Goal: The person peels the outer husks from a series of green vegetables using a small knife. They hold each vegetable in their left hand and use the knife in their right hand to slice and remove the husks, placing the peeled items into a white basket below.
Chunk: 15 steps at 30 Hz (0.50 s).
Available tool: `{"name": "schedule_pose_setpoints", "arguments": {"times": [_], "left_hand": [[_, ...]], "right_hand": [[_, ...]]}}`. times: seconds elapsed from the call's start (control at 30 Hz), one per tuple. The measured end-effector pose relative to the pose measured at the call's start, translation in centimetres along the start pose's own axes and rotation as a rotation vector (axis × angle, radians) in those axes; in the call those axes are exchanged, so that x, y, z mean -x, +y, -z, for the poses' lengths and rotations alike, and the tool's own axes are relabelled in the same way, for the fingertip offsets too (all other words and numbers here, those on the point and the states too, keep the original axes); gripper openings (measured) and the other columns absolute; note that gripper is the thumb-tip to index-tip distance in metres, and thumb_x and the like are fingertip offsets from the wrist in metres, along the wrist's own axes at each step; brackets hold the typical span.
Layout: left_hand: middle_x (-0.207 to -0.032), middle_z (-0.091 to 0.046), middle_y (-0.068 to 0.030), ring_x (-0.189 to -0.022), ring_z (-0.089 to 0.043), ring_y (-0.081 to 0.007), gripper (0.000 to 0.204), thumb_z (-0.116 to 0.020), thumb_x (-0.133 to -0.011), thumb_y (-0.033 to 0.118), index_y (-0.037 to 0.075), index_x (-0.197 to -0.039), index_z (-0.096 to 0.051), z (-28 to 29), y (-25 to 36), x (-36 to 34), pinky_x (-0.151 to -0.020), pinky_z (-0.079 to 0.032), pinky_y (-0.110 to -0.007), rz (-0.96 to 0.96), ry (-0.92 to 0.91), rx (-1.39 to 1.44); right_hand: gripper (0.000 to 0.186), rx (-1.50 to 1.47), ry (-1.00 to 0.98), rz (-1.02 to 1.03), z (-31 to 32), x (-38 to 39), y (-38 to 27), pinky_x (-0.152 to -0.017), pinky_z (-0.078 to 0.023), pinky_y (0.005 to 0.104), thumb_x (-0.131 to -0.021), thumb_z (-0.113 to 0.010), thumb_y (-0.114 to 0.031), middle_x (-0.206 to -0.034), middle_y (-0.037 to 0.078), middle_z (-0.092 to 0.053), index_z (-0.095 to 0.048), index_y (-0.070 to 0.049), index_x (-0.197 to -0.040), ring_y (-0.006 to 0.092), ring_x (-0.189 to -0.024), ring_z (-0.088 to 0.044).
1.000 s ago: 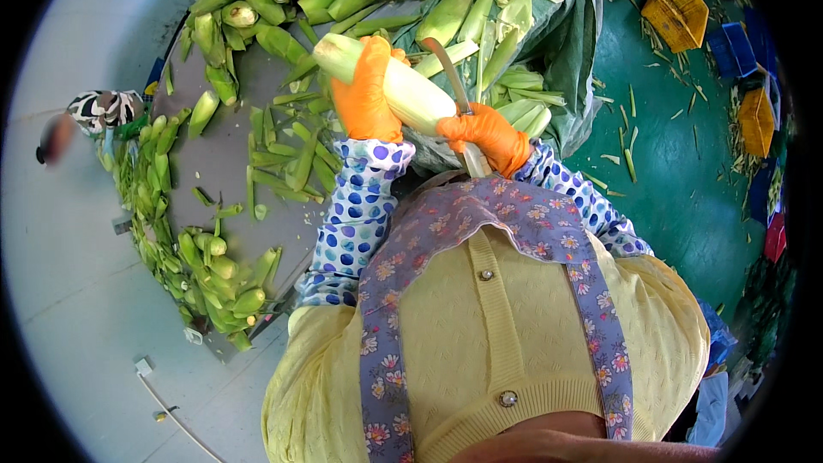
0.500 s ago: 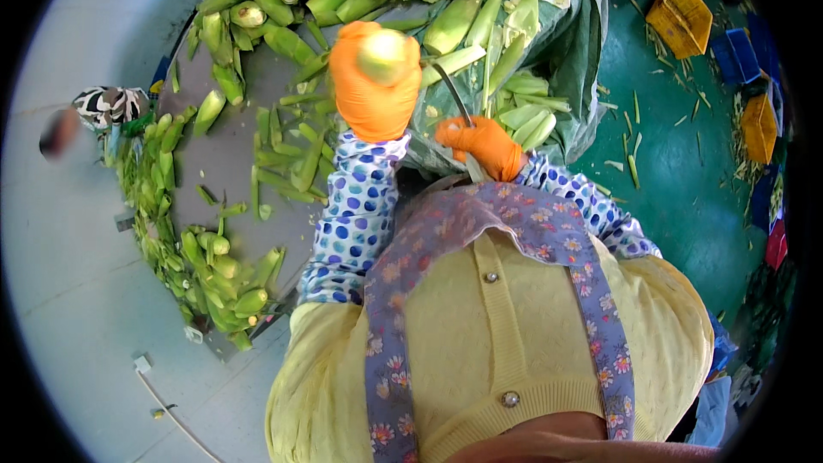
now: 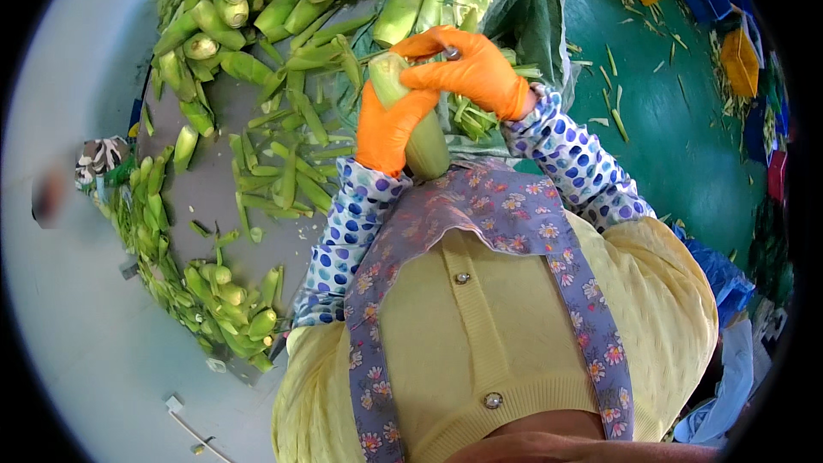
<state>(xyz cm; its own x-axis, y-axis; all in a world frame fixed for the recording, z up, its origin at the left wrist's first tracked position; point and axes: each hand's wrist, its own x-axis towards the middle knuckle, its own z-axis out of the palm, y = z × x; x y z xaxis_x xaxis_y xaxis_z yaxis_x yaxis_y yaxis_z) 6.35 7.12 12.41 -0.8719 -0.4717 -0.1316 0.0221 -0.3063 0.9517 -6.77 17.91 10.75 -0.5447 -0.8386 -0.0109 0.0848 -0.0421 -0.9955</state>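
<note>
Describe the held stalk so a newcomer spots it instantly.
Find the purple floral apron. At its top edge in the picture, an orange-gloved left hand grips a thick green stalk. Unlike the stalks heaped at upper left, this one is in hand.

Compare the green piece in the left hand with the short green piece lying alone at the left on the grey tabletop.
The held piece is gripped up by the left hand; the loose piece rests on the grey tabletop.
The held piece looks longer and thicker, though it may be nearer the camera; the loose piece looks small.
Both are green and elongated.
</note>
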Motion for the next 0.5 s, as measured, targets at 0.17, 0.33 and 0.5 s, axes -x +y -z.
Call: {"name": "schedule_pose_setpoints", "arguments": {"times": [0.17,0.33,0.5], "left_hand": [[-0.123,-0.063,-0.0079,-0.107,-0.061,-0.0168,0.055,-0.076,-0.083,0.006,-0.002,-0.134,-0.054,0.0,-0.9,0.4,-0.094,-0.05,-0.032,0.076,-0.106,-0.108],[-0.122,-0.06,-0.0105,-0.106,-0.06,-0.0204,0.07,-0.077,-0.083,0.015,0.0,-0.143,-0.043,3.6,-4.3,1.3,-0.092,-0.051,-0.036,-0.027,-0.206,-0.273],[-0.12,-0.06,-0.0108,-0.106,-0.06,-0.0214,0.071,-0.079,-0.083,0.018,0.0,-0.142,-0.043,3.6,-4.1,2.6,-0.091,-0.051,-0.036,0.022,-0.206,-0.335]], "right_hand": [[0.03,-0.002,0.125,-0.07,-0.8,0.9,1.0,-0.084,-0.053,0.0283,-0.078,-0.086,-0.007,-0.097,0.002,-0.069,-0.075,0.0,-0.105,0.0117,-0.092,-0.064],[0.017,-0.149,-0.001,-0.229,0.2,1.3,-0.3,-0.067,-0.048,0.0239,-0.081,-0.083,-0.01,-0.084,-0.001,-0.068,-0.077,-0.005,-0.096,0.0076,-0.079,-0.061],[0.014,-0.004,-0.104,-0.218,1.1,1.3,0.4,-0.063,-0.047,0.0265,-0.087,-0.079,-0.019,-0.083,-0.002,-0.067,-0.073,-0.007,-0.09,0.0085,-0.072,-0.058]]}}
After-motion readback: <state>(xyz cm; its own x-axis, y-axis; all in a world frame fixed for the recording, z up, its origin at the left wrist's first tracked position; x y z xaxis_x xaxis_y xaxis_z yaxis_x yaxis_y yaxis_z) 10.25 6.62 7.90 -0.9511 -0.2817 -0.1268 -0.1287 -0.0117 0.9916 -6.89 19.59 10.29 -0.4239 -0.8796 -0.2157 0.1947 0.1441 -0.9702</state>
